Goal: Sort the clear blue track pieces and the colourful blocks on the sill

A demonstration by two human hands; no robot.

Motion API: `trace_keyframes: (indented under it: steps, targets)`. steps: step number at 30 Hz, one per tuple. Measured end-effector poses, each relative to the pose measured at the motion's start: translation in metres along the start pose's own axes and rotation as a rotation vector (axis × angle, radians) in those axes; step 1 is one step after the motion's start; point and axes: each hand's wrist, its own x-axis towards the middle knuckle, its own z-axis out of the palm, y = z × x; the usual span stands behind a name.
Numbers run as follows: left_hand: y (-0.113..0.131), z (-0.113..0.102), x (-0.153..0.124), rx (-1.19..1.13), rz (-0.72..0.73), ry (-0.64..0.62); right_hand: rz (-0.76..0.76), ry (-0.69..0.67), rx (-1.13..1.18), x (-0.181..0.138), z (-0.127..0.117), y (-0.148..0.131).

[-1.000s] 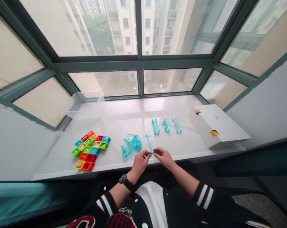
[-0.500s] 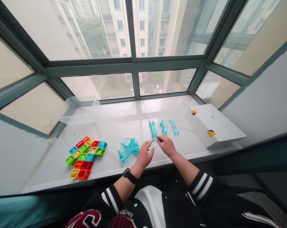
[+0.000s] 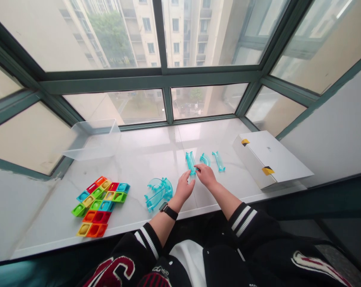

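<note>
A straight turquoise clear track piece [image 3: 189, 160] lies on the white window ledge [image 3: 156, 151]. Both hands meet at its near end. My left hand [image 3: 185, 187], with a black watch on the wrist, pinches that end from the left. From the right, my right hand [image 3: 206, 175] has its fingertips closed on the same end. A short curved turquoise piece [image 3: 205, 158] sits just beyond my right hand, and another narrow turquoise piece [image 3: 219, 161] lies right of it. Left of my left hand rests a large turquoise bend piece [image 3: 157, 190].
A cluster of several coloured blocks [image 3: 99, 200] lies at the ledge's near left. A clear plastic tub [image 3: 92, 140] stands at the back left by the window. On the right sits a white cardboard box [image 3: 270, 159] with yellow tape tabs. The ledge's front edge runs close to my body.
Both hands have carried the straight track piece away from the ledge's front edge up to the row of turquoise pieces. The view has shifted slightly to the right.
</note>
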Motion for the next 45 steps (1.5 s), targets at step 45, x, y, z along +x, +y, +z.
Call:
trace_keyframes:
  steps: [45]
  targets:
    - [-0.019,0.014,0.000,-0.007,-0.046,0.027,0.023,-0.020,0.009,-0.019,0.013,0.015]
